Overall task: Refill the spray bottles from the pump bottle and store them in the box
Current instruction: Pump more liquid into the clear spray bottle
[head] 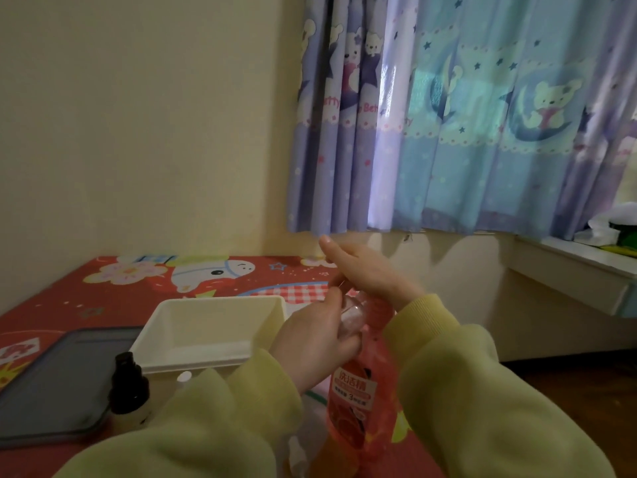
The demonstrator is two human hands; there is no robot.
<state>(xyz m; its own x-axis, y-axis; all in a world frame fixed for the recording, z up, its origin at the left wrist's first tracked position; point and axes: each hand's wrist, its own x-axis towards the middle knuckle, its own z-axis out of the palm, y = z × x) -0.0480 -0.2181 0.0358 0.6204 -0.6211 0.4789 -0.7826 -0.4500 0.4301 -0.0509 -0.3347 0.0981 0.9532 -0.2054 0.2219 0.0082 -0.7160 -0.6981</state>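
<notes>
Pink pump bottle [355,395]: near edge of the surface [69,305], right hand [365,270] flat on its pump.
Left hand [313,339]: grips the clear spray bottle [351,317] at the nozzle.
Risk: probably a spill, if the narrow mouth slips aside.

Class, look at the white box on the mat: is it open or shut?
Open. The white box has no lid on it, and its inner walls and floor show.

My pump bottle [358,395] is glossy pink plastic; the white box [206,353] looks smooth matt plastic; my sleeves [458,391] are soft cloth.
</notes>
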